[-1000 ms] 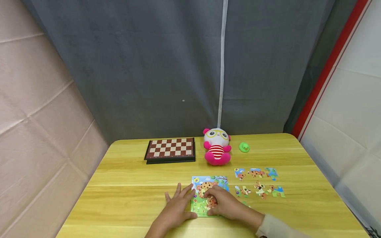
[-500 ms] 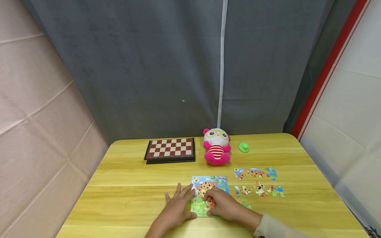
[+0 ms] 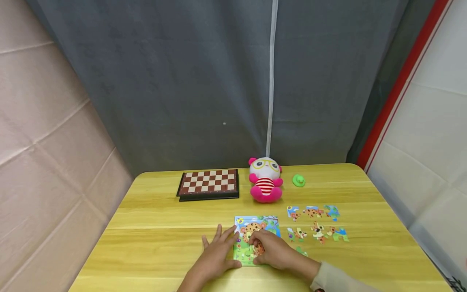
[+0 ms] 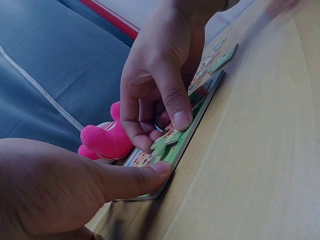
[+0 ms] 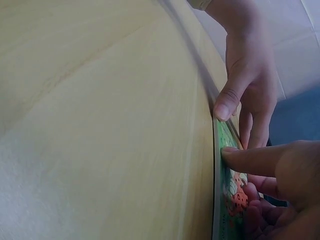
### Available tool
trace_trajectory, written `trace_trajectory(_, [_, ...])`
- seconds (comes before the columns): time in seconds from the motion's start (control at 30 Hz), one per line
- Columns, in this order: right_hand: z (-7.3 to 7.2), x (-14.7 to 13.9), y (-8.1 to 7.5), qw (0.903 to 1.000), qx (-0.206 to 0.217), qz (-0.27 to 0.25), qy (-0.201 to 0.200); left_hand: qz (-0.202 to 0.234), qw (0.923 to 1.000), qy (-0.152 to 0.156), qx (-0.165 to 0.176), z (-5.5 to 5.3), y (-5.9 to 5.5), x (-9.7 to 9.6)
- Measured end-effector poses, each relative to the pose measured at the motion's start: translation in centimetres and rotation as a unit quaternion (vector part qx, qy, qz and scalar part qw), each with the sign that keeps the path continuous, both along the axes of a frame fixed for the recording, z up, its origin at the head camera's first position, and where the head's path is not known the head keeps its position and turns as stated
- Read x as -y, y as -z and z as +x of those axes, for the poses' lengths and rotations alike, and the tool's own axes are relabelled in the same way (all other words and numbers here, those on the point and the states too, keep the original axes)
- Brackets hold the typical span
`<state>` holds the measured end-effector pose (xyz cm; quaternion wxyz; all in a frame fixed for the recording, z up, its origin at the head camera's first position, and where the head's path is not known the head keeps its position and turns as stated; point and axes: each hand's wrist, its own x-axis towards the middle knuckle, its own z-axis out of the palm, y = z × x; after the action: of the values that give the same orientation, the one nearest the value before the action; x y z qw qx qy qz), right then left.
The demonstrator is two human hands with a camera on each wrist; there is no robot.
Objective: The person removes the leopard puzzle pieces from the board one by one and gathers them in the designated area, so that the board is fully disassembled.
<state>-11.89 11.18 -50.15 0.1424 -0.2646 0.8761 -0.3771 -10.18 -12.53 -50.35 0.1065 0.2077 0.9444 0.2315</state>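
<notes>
A picture puzzle board (image 3: pixel 240 257) with a spotted cartoon leopard lies on the table in the head view. Spread along its left side is my left hand (image 3: pixel 215 255), the thumb pressing on the near corner and the fingertips at the left edge. My right hand (image 3: pixel 277 249) is over the board's right half with fingers bent toward the thumb. Seen from the left wrist, it pinches a green-and-orange puzzle piece (image 4: pixel 162 145), which sits tilted slightly above the board. The right hand covers part of the picture.
Several loose puzzle pieces (image 3: pixel 319 233) lie in rows right of the board. Behind stand a checkered chessboard box (image 3: pixel 209 181), a pink-and-white plush panda (image 3: pixel 266 182) and a small green duck toy (image 3: pixel 298 181). A grey curtain (image 3: pixel 182 89) hangs beyond the table.
Very little differs. The right hand and its forearm have shifted slightly to the left over the board; the left hand has stayed in place.
</notes>
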Motion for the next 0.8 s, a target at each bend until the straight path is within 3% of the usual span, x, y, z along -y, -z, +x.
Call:
trace_trajectory(0.3, [-0.1,-0.02,0.07,0.9997,-0.006,-0.024,-0.004,-0.002,1.0,0.001,0.001,0.02,0.12,0.03])
trace_trajectory(0.8, [-0.42,-0.48,0.33,0.9948,0.045,-0.091,-0.001,0.008,0.9999,-0.003,0.01,-0.08,0.36,0.1])
